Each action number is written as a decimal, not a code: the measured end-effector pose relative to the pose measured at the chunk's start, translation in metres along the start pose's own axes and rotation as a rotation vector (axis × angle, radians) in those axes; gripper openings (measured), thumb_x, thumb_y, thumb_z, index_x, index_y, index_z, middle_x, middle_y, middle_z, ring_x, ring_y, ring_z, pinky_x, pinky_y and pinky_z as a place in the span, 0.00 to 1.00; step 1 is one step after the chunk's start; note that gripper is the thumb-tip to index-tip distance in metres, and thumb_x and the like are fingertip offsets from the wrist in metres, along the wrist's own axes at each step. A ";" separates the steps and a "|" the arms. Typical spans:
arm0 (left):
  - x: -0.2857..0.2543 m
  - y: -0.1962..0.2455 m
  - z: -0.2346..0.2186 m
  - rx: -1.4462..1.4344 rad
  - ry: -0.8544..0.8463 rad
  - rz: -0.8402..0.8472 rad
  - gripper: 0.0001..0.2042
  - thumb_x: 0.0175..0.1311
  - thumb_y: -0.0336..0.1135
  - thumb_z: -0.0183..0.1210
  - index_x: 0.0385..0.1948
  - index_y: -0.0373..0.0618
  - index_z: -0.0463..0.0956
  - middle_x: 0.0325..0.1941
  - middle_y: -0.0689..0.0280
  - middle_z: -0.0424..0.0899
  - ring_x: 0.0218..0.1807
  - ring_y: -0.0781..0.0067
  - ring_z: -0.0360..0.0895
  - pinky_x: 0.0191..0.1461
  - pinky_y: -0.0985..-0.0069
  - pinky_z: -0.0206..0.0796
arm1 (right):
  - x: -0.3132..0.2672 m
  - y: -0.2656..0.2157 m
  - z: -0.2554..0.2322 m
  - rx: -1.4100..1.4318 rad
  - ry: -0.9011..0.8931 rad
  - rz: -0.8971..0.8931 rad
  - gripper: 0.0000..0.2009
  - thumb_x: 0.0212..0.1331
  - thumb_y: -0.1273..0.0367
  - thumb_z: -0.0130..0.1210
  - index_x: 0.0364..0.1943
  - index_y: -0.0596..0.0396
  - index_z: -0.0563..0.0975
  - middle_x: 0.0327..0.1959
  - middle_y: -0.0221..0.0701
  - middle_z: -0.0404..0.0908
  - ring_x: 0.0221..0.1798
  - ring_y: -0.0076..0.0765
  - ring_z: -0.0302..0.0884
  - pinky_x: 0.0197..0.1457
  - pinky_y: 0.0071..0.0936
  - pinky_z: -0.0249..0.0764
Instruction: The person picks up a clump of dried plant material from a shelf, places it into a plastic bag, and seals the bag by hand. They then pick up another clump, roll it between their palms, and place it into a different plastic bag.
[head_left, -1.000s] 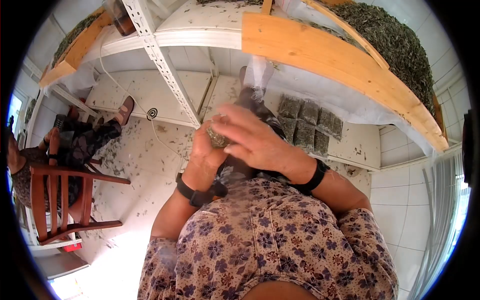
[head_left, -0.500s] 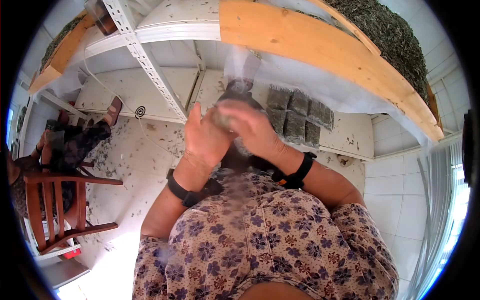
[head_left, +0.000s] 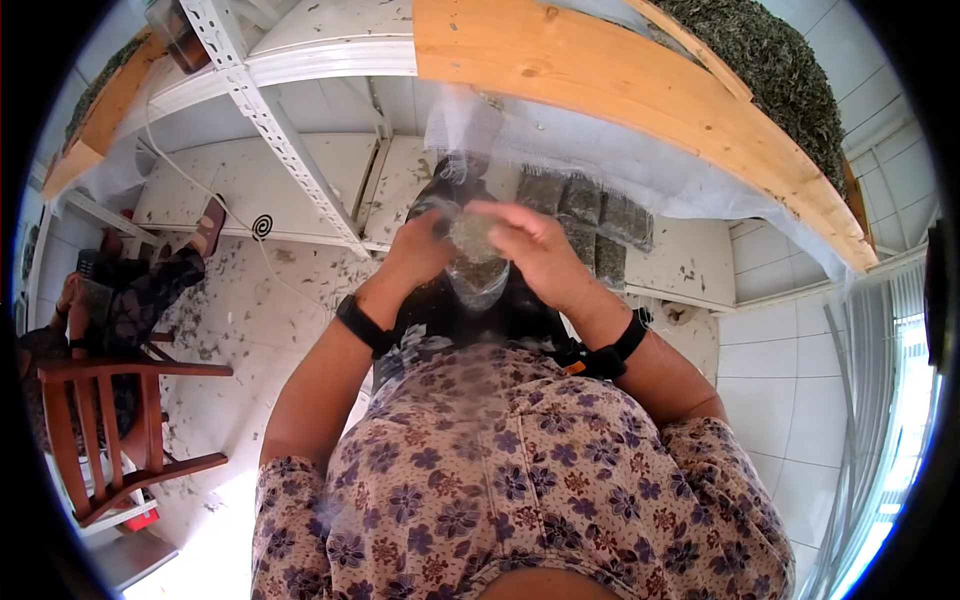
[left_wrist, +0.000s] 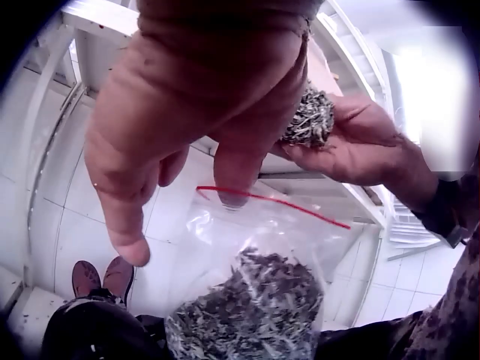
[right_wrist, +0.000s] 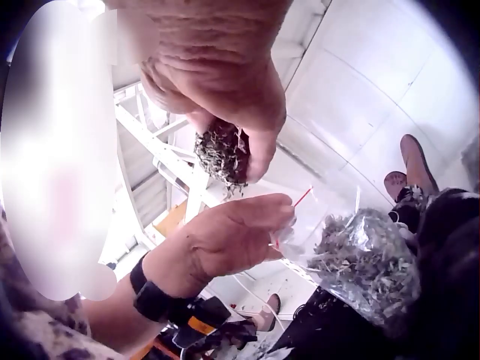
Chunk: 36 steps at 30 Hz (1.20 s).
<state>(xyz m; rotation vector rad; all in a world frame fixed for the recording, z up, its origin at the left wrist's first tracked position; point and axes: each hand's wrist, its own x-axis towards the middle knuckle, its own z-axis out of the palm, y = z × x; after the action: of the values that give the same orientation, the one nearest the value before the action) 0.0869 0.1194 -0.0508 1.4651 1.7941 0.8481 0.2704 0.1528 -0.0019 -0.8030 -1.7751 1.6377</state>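
A clear zip bag (left_wrist: 247, 300) with a red strip at its mouth hangs upright over the lap, its lower part filled with dried, shredded leaves. At its mouth, my left hand (head_left: 418, 250) grips the bag by the upper edge, with one finger against the plastic under the red strip. My right hand (head_left: 545, 255) holds a packed clump of dried leaves (right_wrist: 223, 154) in curled fingers, just above and beside the bag's opening. Loose bits stick out of the clump's lower end in the right wrist view.
Several packed bags of leaves (head_left: 580, 215) lie on the low white shelf ahead. A wooden-edged tray (head_left: 640, 95) heaped with leaves is above them. A metal post (head_left: 270, 120) stands ahead left. Another person sits by a wooden chair (head_left: 130, 420) at left.
Both hands were pressed close together around the clump; now they have drawn apart, with the filled bag showing below them. The head view has shifted slightly to the right.
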 end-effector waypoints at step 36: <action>-0.015 -0.017 0.013 0.284 0.080 0.188 0.10 0.53 0.33 0.48 0.22 0.41 0.78 0.30 0.54 0.79 0.35 0.52 0.76 0.39 0.62 0.69 | -0.001 0.037 0.029 -1.082 0.169 -0.404 0.32 0.41 0.63 0.58 0.55 0.58 0.63 0.48 0.45 0.71 0.45 0.54 0.71 0.47 0.41 0.68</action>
<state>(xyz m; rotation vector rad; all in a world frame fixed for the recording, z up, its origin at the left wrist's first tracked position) 0.0909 0.1026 -0.0705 1.8276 1.9186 0.7759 0.2507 0.1360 -0.0407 -0.8761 -2.4481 0.2508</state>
